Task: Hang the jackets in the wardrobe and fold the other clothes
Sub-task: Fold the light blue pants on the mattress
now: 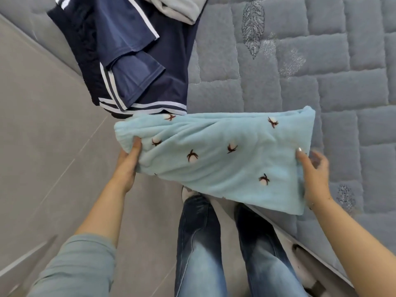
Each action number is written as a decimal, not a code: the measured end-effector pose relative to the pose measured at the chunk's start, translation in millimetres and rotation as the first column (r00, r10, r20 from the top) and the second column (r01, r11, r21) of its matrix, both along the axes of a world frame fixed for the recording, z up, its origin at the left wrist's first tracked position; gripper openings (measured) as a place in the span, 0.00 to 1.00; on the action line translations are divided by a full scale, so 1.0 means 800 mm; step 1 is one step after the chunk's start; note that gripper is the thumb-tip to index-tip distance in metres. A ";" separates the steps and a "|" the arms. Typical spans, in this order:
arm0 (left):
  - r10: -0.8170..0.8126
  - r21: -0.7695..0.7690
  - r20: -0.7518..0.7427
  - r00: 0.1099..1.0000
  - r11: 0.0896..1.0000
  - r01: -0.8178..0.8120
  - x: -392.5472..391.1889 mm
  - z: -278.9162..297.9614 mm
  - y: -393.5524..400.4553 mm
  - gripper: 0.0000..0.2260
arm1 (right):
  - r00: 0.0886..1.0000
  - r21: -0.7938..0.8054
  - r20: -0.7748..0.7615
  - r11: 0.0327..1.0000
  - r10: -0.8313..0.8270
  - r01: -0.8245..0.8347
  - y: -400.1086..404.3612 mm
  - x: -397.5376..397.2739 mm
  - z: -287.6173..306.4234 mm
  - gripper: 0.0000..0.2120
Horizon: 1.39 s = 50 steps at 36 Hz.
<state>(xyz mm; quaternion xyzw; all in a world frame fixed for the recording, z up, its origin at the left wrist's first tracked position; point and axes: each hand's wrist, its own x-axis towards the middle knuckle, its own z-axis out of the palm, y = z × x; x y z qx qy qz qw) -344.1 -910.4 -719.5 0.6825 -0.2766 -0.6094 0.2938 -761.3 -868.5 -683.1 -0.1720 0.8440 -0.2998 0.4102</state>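
Observation:
A folded light-blue fleece garment (pixel 214 155) with small brown-and-white embroidered motifs is held level over the mattress edge. My left hand (pixel 128 166) grips its left end, thumb on top and fingers underneath. My right hand (pixel 315 172) holds its right end, thumb pressed on top and fingers spread behind the cloth. Beyond it lies a navy garment with white stripes (pixel 137 67), partly folded on the mattress, its lower hem touching the fleece's far edge. A light grey garment (pixel 177 7) lies at the top, cut off by the frame.
The grey quilted mattress (pixel 300 71) fills the right and top. Grey tiled floor (pixel 42 136) lies to the left. My jeans-clad legs (pixel 199 243) stand close to the bed edge below the fleece.

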 end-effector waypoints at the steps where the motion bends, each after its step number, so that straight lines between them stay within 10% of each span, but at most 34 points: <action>1: 0.000 -0.002 0.004 1.000 1.000 0.000 -0.002 0.003 -0.002 0.28 | 0.994 0.041 0.108 0.999 -0.015 0.011 0.001 -0.003 -0.001 0.24; 9: 0.168 0.053 0.184 0.969 0.982 -0.181 -0.044 0.037 0.004 0.32 | 0.951 -0.026 0.308 1.000 0.019 -0.012 -0.025 -0.040 0.012 0.14; 21: 0.002 0.054 0.133 0.991 0.998 -0.009 -0.322 0.069 0.004 0.08 | 0.994 -0.060 0.006 0.992 0.108 -0.107 -0.076 -0.336 0.078 0.13; 29: 0.159 0.107 0.336 0.928 0.973 -0.206 -0.428 0.063 0.000 0.26 | 0.979 0.072 -0.107 0.983 0.175 -0.168 -0.062 -0.385 0.034 0.21; 35: -0.150 -0.137 0.619 0.771 0.946 0.294 -0.391 0.084 -0.035 0.20 | 0.913 -0.119 -0.403 0.993 -0.054 0.006 0.015 -0.273 0.042 0.27; 38: -0.414 -0.015 0.664 0.622 0.825 0.565 -0.375 0.079 -0.055 0.10 | 0.935 -0.207 -0.141 0.933 -0.326 0.294 0.058 -0.193 0.050 0.24; 41: -0.534 0.030 0.626 0.569 0.745 0.667 -0.373 0.075 -0.064 0.08 | 0.759 0.051 0.256 0.793 -0.599 0.608 0.083 -0.116 0.056 0.24; 50: -0.679 -0.047 0.537 0.501 0.568 0.822 -0.374 0.083 -0.090 0.02 | 0.548 0.219 0.575 0.760 -0.608 0.612 0.058 0.030 0.059 0.12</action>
